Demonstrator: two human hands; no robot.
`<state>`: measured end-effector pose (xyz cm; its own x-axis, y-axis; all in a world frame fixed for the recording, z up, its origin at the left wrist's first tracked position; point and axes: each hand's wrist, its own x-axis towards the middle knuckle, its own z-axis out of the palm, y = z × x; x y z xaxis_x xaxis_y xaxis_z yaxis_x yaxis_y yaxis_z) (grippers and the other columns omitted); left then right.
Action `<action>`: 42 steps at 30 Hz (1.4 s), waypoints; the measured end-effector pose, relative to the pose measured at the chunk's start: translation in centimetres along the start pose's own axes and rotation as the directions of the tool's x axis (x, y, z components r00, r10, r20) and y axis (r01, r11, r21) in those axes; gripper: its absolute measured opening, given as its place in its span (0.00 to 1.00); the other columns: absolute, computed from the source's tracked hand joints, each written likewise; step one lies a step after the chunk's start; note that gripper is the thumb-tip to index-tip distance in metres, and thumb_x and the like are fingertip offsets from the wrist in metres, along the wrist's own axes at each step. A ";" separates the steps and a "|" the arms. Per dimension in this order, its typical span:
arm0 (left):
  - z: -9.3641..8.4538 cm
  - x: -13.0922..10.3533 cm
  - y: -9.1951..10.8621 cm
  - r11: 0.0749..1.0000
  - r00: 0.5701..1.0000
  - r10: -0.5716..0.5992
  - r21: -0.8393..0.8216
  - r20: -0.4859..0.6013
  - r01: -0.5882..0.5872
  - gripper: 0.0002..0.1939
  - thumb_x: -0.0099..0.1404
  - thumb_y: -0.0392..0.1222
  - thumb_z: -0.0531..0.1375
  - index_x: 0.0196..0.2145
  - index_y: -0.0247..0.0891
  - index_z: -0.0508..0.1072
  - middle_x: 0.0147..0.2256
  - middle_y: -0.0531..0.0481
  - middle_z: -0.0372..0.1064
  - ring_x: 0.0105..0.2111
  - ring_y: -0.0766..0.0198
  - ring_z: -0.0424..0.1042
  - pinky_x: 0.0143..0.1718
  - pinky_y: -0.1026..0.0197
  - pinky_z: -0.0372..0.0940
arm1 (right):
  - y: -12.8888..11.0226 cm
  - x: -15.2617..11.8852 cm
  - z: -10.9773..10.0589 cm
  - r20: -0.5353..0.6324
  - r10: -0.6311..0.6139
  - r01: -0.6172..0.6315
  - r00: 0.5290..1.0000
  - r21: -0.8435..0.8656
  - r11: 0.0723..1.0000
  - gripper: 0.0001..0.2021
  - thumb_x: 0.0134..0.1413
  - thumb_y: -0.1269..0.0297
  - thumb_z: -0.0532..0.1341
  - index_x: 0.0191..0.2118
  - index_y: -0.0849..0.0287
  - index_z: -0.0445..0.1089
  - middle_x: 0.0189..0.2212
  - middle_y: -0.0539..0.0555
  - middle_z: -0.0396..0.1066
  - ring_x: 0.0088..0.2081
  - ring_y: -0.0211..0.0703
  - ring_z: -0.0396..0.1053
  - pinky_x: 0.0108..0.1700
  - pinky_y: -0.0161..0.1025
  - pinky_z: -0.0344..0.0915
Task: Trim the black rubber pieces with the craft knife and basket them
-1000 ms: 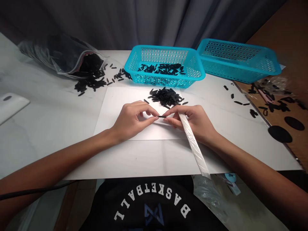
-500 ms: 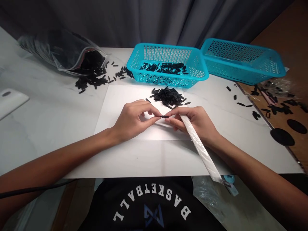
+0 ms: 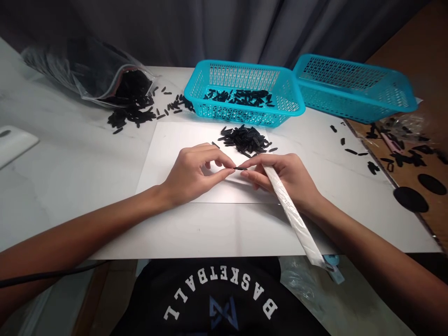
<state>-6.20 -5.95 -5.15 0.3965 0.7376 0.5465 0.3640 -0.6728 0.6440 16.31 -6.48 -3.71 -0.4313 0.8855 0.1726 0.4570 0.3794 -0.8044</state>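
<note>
Between thumb and forefinger, my left hand pinches one end of a small, thin black piece. The fingertips of my right hand meet at or beside its other end. A long, flat white plastic-wrapped stick is also held in my right hand, slanting down past the table's front edge. Its upper end is hidden among the fingers. Just beyond both hands, a pile of similar black pieces lies on a white sheet.
A blue basket with black pieces stands behind the pile, beside a second blue basket. At left, an open clear bag spills black pieces. Black discs and loose pieces lie at right. A white object sits far left.
The black piece has shifted slightly in my fingertips, and more of its length shows. Both hands stay in nearly the same place.
</note>
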 end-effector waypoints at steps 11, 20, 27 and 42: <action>0.2 1.2 -0.8 0.983 0.987 -0.158 -0.084 0.035 0.160 0.02 0.64 0.37 0.67 0.34 0.37 0.80 0.33 0.50 0.79 0.33 0.67 0.74 0.30 0.65 0.65 | 0.8 0.5 0.4 -0.159 -0.036 0.023 0.987 -0.078 0.997 0.08 0.59 0.62 0.67 0.39 0.61 0.80 0.15 0.46 0.67 0.18 0.35 0.62 0.26 0.37 0.58; 1.1 3.8 -3.1 0.893 0.933 -0.345 -0.267 0.107 0.361 0.06 0.63 0.41 0.66 0.33 0.35 0.80 0.33 0.50 0.78 0.33 0.67 0.74 0.33 0.65 0.65 | 2.2 2.3 0.4 -0.204 0.024 -0.028 0.979 -0.013 1.000 0.10 0.60 0.61 0.66 0.39 0.63 0.80 0.16 0.47 0.68 0.19 0.35 0.61 0.27 0.37 0.58; 1.3 4.1 -4.0 0.862 0.915 -0.392 -0.311 0.094 0.401 0.06 0.64 0.41 0.65 0.34 0.34 0.77 0.33 0.49 0.78 0.33 0.66 0.74 0.37 0.63 0.66 | 2.5 3.9 0.2 -0.218 0.041 -0.041 0.975 0.005 0.999 0.11 0.61 0.61 0.65 0.39 0.63 0.80 0.18 0.50 0.71 0.21 0.38 0.65 0.28 0.37 0.60; 1.1 3.6 -3.1 0.870 0.927 -0.365 -0.322 0.092 0.374 0.07 0.64 0.42 0.65 0.33 0.35 0.77 0.33 0.49 0.77 0.32 0.66 0.74 0.34 0.64 0.66 | 2.0 3.0 0.3 -0.257 -0.036 0.015 0.966 -0.082 0.996 0.09 0.60 0.61 0.66 0.38 0.61 0.81 0.18 0.49 0.71 0.21 0.38 0.64 0.28 0.38 0.60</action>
<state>-5.01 -1.21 -5.74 0.3119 0.9238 0.2222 0.1940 -0.2908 0.9369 15.71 -3.19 -4.96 -0.2332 0.9105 0.3414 0.5131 0.4134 -0.7522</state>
